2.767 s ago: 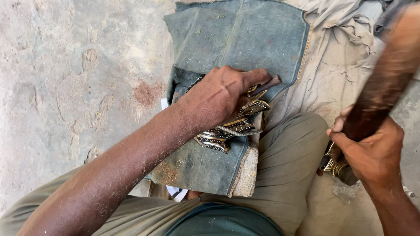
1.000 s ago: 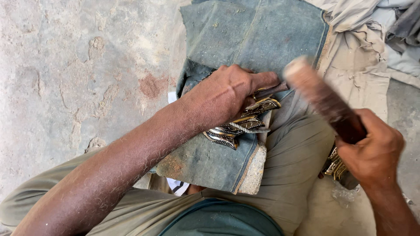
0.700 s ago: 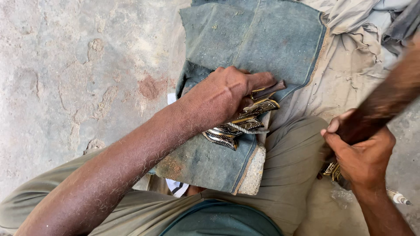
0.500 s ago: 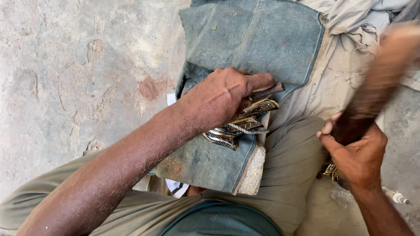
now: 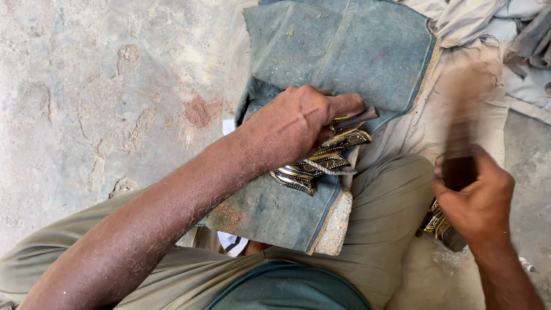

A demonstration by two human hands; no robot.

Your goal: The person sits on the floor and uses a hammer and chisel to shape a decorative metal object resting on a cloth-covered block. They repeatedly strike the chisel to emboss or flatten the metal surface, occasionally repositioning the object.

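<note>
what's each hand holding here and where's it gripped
The right hand grips a dark wooden tool at its lower end; the rest is motion-blurred. The left hand presses down on the near ends of ornate metal pieces lying on blue cloth.

The left forearm is stretched forward from the lower left, and the left hand [image 5: 298,123] is laid palm down with the fingers [image 5: 344,105] pressed flat and close together. The right hand [image 5: 479,198] is held at the right side, raised from the wrist, its fingers curled tight into a fist. Its upper part is blurred.
</note>
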